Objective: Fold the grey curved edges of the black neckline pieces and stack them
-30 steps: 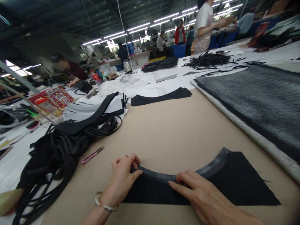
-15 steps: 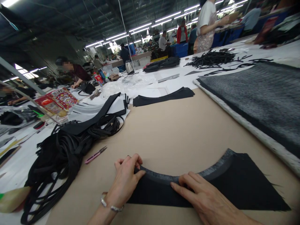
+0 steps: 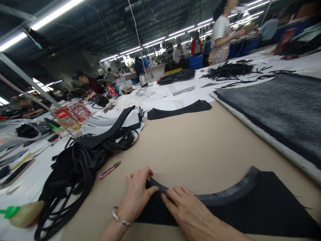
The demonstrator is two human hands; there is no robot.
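Dark ceiling (image 3: 163, 16) w/ strip lts (image 3: 57, 14); wht tbl (image 3: 198, 80); prob. windows (image 3: 3, 101) far L.

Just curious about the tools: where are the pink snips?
In the head view, the pink snips lie left of centre on the tan sheet, between the black straps and the left hand.

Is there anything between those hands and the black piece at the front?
Nothing visible: the left hand and right hand both touch the black piece near its curved edge. The pink snips lie to one side.
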